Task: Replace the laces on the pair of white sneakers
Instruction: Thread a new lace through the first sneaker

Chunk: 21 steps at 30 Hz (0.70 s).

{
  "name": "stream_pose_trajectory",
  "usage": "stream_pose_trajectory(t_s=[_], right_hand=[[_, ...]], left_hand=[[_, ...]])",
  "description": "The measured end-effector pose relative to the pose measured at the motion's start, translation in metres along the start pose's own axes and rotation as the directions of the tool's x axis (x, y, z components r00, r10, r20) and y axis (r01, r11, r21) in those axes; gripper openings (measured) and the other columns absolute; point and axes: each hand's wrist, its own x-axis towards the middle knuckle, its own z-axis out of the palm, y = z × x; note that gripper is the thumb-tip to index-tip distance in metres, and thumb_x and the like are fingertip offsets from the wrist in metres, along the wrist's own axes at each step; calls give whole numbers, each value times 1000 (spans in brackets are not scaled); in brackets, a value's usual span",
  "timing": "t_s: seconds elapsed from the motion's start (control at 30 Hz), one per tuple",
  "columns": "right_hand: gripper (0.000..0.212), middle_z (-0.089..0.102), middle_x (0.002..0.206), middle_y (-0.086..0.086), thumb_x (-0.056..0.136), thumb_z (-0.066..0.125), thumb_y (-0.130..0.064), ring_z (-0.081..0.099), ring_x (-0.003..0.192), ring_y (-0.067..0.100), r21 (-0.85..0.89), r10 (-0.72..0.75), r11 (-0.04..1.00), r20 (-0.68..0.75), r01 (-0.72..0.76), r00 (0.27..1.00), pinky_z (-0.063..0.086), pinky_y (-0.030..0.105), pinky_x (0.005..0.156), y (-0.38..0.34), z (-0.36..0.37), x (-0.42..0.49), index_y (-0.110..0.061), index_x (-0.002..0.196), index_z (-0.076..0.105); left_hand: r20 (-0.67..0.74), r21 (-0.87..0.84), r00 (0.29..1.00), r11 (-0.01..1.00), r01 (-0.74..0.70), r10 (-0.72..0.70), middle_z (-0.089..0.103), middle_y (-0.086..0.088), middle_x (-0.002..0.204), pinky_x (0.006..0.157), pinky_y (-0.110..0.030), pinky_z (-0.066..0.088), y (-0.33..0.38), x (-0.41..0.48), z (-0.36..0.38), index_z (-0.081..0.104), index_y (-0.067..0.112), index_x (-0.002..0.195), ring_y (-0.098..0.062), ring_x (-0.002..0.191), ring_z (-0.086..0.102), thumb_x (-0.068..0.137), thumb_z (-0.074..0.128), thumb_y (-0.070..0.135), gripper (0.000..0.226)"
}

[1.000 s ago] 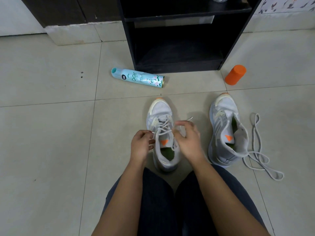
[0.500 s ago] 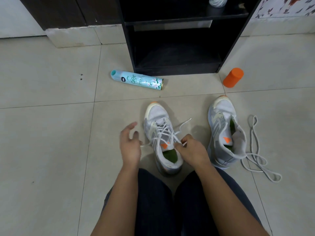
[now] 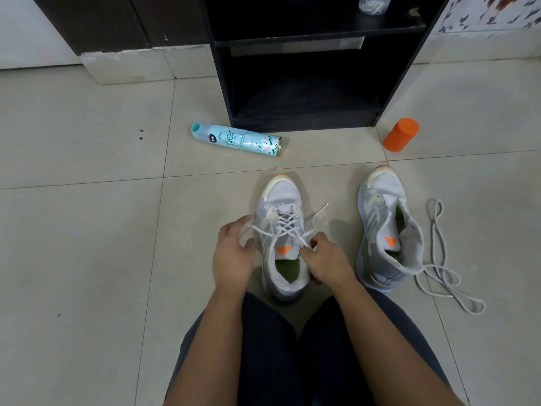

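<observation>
The left white sneaker (image 3: 281, 197) stands on the floor tiles in front of my knees, with a white lace (image 3: 285, 225) criss-crossed through its eyelets. My left hand (image 3: 232, 256) is at the shoe's left side, thumb and fingers curled round the lace's left end. My right hand (image 3: 328, 263) pinches the lace's right part by the tongue, and the free tip trails up to the right. The right sneaker (image 3: 377, 230) stands unlaced further right. A loose grey lace (image 3: 436, 259) lies in loops on the floor beside it.
A teal spray can (image 3: 237, 139) lies on its side beyond the shoes. An orange cylinder container (image 3: 401, 134) stands at the back right. A black open shelf unit (image 3: 304, 121) stands behind them, with a bottle (image 3: 373, 4) on its upper board.
My left hand let go and opened half a second ago, then came back and closed round the left lace end. My right hand slid lower along the lace, towards the tongue.
</observation>
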Motion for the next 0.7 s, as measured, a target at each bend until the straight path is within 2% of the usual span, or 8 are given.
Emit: stream_pose_trajectory(t_s=[0.13, 0.23, 0.33, 0.4, 0.5, 0.57, 0.63, 0.7], right_hand=[[27, 67, 84, 9, 85, 56, -33, 62, 68, 27, 0, -41, 999, -30, 41, 999, 52, 34, 69, 2, -1, 1, -18, 106, 47], [25, 66, 81, 8, 84, 56, -29, 63, 64, 25, 35, -42, 998, -14, 43, 999, 56, 38, 70, 1, -2, 0, -19, 106, 48], [28, 65, 76, 3, 83, 61, -28, 64, 67, 23, 100, -46, 994, 5, 46, 999, 56, 42, 74, 0, 0, 0, -19, 107, 50], [34, 61, 81, -3, 81, 70, -30, 60, 74, 18, 233, -45, 972, 25, 38, 999, 54, 38, 76, -1, -1, -1, -19, 109, 53], [23, 61, 84, -6, 82, 73, -29, 57, 77, 8, 527, -52, 849, 23, 33, 998, 46, 26, 72, -7, -10, -8, -22, 99, 60], [9, 56, 72, -2, 86, 70, -25, 50, 64, 9, 683, -16, 730, 38, -14, 999, 41, 22, 64, -12, -13, -11, -18, 87, 63], [9, 52, 65, -2, 87, 68, -21, 45, 59, 8, 727, 32, 685, 49, -58, 998, 41, 21, 62, -16, -10, -10, -17, 80, 65], [11, 53, 65, -2, 89, 66, -18, 46, 58, 7, 734, 72, 673, 52, -87, 996, 42, 20, 61, -16, -6, -8, -16, 78, 65]], left_hand=[[63, 88, 994, 991, -99, 94, 60, 11, 107, 76, -21, 40, 7, -1, 8, 71, 25, 103, -8, 93, 59, 90, 61, 24, 17], [-72, 81, 997, 997, 13, -7, 63, 4, 106, 72, -24, 41, 0, 3, 3, 73, 21, 97, -17, 87, 62, 91, 60, 23, 14], [-148, 67, 988, 996, 53, -43, 55, 9, 114, 72, -24, 38, 3, 3, 0, 67, 23, 105, -20, 87, 62, 89, 62, 22, 18], [-135, 94, 991, 995, 20, -7, 46, 12, 113, 70, -26, 39, 9, -4, 1, 58, 27, 112, -17, 83, 58, 87, 64, 26, 25], [-55, 124, 997, 991, 57, -50, 59, 5, 98, 68, -28, 41, 12, -15, 8, 64, 22, 98, -17, 83, 58, 92, 54, 37, 19], [89, -87, 987, 986, 140, -133, 67, 0, 91, 73, -31, 47, 14, -15, 13, 69, 19, 91, -19, 84, 63, 95, 50, 38, 27], [157, -369, 971, 902, 226, -180, 71, -3, 87, 75, -30, 52, 20, -11, 16, 71, 14, 90, -19, 82, 66, 94, 55, 29, 22], [177, -560, 951, 768, 310, -255, 67, -6, 76, 61, -22, 50, 26, -8, 16, 69, 7, 83, -18, 66, 60, 93, 56, 14, 17]])
